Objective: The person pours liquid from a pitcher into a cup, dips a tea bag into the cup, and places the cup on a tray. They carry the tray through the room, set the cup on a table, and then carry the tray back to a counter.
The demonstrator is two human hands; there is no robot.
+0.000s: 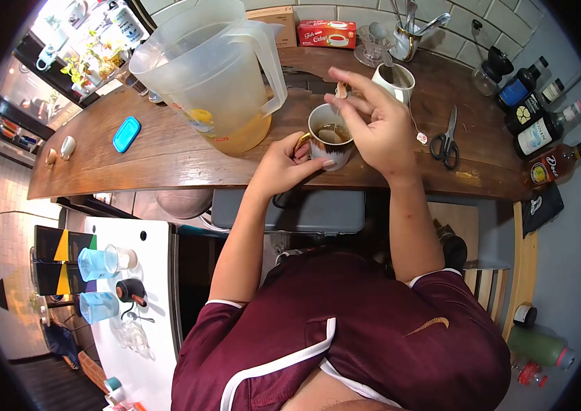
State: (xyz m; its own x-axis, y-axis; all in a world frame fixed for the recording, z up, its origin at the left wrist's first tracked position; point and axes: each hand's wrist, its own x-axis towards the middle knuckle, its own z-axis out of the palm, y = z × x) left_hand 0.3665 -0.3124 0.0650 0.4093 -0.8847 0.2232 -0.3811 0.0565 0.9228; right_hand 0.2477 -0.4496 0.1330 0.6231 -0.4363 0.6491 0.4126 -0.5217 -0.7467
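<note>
Gripping a white mug with a dark and golden pattern (337, 149) at the upper centre of the frame, near the front edge of the wooden counter (167, 164). Curling the fingers of the left hand (278, 166) around the golden handle (302, 142) and resting the thumb against the mug's side. Keeping the mug upright, with brownish liquid and a tea bag (330, 136) showing inside. Holding the right hand (384, 133) over the mug's rim, bending the fingers partly and bringing thumb and fingertips close together; not showing clearly whether anything is being pinched between them.

Working just beside a second mug (403, 77), standing behind the right hand, with a string leading down to a red-and-white tea tag (422, 138). Having black-handled scissors (448, 140) lying to the right of that tag, and bottles (540, 130) standing at the upper right. Facing a red tea box (327, 34) against the tiled wall, at the top of the frame. Having a large translucent pitcher (201, 85) with amber liquid low inside at the upper left, and a blue lid (127, 134) lying further left.
</note>
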